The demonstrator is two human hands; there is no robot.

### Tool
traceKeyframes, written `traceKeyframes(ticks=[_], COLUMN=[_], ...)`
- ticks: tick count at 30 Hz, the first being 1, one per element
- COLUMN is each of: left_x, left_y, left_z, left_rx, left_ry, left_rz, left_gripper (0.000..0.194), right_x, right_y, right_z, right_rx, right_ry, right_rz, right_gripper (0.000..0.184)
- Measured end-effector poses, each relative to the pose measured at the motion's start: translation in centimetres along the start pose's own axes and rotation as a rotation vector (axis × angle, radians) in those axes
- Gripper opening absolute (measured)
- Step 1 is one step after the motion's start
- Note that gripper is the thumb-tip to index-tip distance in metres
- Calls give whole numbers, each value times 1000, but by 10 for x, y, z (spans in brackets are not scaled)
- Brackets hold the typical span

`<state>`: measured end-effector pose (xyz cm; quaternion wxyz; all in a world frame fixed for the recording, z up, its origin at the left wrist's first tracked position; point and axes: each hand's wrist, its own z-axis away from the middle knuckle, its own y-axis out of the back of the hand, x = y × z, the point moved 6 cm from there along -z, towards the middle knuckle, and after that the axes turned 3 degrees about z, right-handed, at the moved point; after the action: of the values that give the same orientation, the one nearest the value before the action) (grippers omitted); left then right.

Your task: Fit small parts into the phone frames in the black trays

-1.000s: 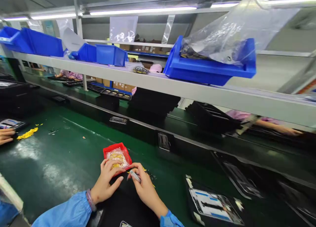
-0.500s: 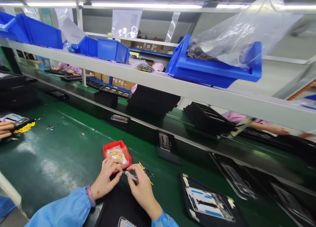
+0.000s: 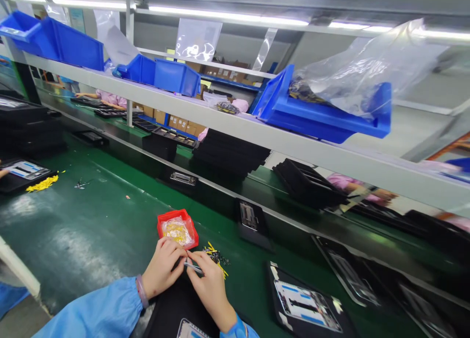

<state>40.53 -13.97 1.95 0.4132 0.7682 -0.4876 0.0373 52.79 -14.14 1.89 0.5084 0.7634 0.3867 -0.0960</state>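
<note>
My left hand (image 3: 164, 268) and my right hand (image 3: 212, 283) meet fingertip to fingertip just in front of a small red tray (image 3: 160, 229). The right fingers are closed on slim light-grey tweezers (image 3: 193, 267). Thumb and index finger of the left hand pinch together at their tip; what lies between them is too small to make out. In the tray lies a clear bag of yellow pieces (image 3: 178, 231). Loose yellow strips and black bits (image 3: 216, 255) are scattered beyond my right hand. Below both hands is a black pad (image 3: 172, 303) with a phone frame (image 3: 191, 329) partly in view.
To the right, another phone frame (image 3: 306, 303) rests on a black pad. A dark conveyor (image 3: 220, 201) carries more frames past the green table (image 3: 91, 220). Yellow strips (image 3: 43, 183) lie near a co-worker's hand (image 3: 3, 172). Blue bins (image 3: 308, 115) stand on the shelf above.
My hands have drawn closer together at the fingertips, hiding more of the tweezers. The co-worker's hand at left has mostly left the view. The whole view has shifted slightly.
</note>
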Motion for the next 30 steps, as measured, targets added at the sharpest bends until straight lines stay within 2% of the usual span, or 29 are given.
traceKeyframes(ticks=[6, 11, 13, 16, 18, 19, 23, 30], left_x=[-5, -28, -35, -41, -45, -46, -46, -37], left_y=[3, 10, 10, 9, 7, 6, 3, -3], left_z=[0, 3, 4, 3, 4, 4, 5, 5], left_rx=[65, 235, 259, 248, 241, 238, 224, 170], left_ry=[41, 350, 426, 464, 487, 498, 535, 566], left_rz=[38, 273, 360, 433, 493, 525, 675, 895], left_gripper=[17, 13, 14, 17, 21, 24, 33, 38], right_x=[-2, 20, 27, 33, 34, 34, 27, -12], right_y=[7, 20, 17, 1, -8, -11, -8, 1], right_z=[-15, -50, -64, -78, -82, -83, -74, -30], right_rx=[10, 100, 92, 51, 33, 32, 44, -30], right_ry=[24, -123, -155, -189, -202, -207, -216, -169], right_rz=[-29, -38, -35, -53, -87, -108, -191, -329], right_gripper=[24, 21, 22, 24, 16, 10, 17, 12])
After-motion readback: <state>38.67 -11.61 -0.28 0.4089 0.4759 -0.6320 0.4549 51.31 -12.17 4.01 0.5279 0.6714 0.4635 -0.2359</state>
